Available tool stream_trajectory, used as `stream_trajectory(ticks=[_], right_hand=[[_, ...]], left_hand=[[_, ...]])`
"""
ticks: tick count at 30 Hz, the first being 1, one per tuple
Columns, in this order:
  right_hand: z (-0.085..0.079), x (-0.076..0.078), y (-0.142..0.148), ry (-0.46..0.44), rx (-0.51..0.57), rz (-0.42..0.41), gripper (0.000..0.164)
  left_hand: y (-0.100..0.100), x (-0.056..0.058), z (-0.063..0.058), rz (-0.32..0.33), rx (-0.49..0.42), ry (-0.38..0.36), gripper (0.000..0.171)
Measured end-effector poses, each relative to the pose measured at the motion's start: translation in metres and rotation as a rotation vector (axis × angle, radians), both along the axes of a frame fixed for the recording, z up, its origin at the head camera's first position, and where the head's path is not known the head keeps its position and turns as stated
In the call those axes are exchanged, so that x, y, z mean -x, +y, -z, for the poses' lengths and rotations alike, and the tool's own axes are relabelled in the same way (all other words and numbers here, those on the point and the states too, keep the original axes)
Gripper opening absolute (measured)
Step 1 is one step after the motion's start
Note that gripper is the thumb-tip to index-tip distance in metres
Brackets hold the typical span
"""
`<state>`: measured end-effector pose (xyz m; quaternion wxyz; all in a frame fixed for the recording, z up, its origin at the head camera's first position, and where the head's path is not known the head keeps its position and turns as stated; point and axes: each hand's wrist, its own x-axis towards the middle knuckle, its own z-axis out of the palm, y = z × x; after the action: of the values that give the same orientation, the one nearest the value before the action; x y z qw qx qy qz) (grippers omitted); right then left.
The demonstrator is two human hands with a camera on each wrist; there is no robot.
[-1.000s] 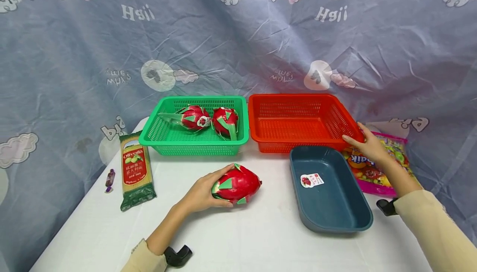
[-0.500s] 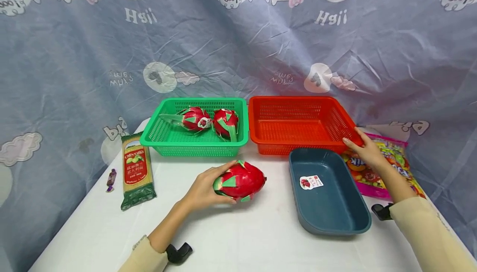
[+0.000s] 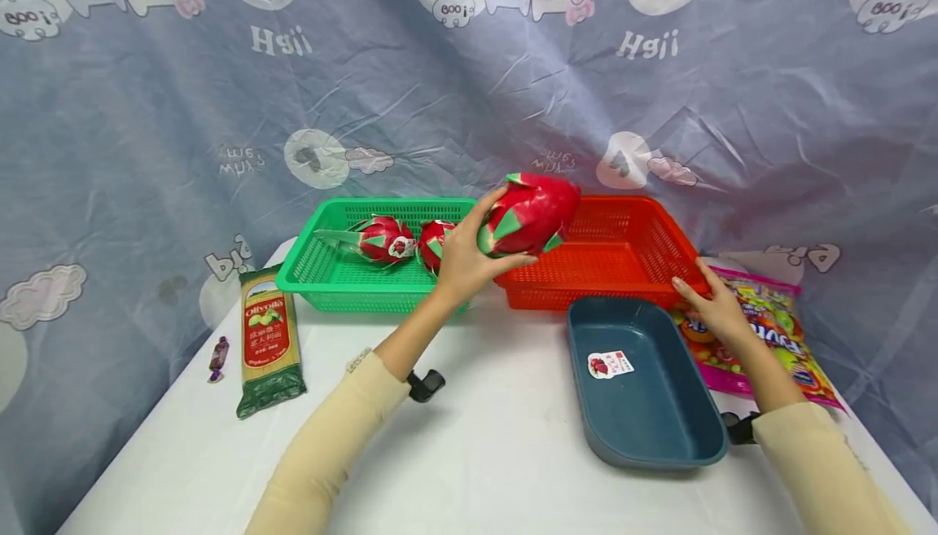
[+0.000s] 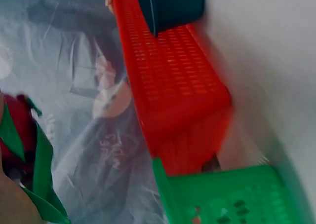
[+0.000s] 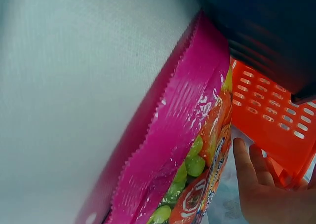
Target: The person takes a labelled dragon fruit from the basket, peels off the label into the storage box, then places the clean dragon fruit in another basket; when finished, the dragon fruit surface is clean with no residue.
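Observation:
My left hand (image 3: 467, 260) grips a red dragon fruit (image 3: 541, 213) with green scales, thumb below and fingers round its stem side. It is raised in front of the left part of the red plastic basket (image 3: 615, 262), overlapping its rim in the head view. Part of the fruit (image 4: 19, 130) shows at the left edge of the left wrist view. My right hand (image 3: 721, 313) holds the basket's near right corner, thumb on the front rim and fingers along the outer side. In the right wrist view, that hand (image 5: 276, 199) lies against the basket's wall (image 5: 269, 120).
A green basket (image 3: 381, 301) with two dragon fruits (image 3: 387, 239) adjoins the red one. A blue tub (image 3: 652, 396) with a label inside stands in front. A colourful candy bag (image 3: 777, 315) lies right, an Olivoila pasta pack (image 3: 269, 339) and a wrapped candy (image 3: 218, 358) left.
My left hand has lifted the dragon fruit off the table area, up and to the right, to the red basket. The right hand has stayed at the basket's corner.

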<state>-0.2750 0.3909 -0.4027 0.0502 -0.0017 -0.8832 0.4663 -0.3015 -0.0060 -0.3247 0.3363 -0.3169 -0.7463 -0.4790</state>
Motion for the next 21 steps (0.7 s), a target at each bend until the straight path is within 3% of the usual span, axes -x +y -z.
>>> stream_trajectory(ticks=[4,13,21], right_hand=[[0.005,0.001,0.000,0.020,0.008,-0.011,0.075],[0.007,0.001,0.000,0.035,0.019,0.000,0.074],[0.007,-0.001,-0.002,0.048,0.040,0.007,0.074]], left_hand=[[0.037,0.025,-0.008,-0.081,-0.026,-0.032,0.090],[0.095,0.061,-0.006,-0.160,-0.107,-0.284,0.086],[0.121,0.086,0.016,-0.173,-0.029,-0.283,0.086]])
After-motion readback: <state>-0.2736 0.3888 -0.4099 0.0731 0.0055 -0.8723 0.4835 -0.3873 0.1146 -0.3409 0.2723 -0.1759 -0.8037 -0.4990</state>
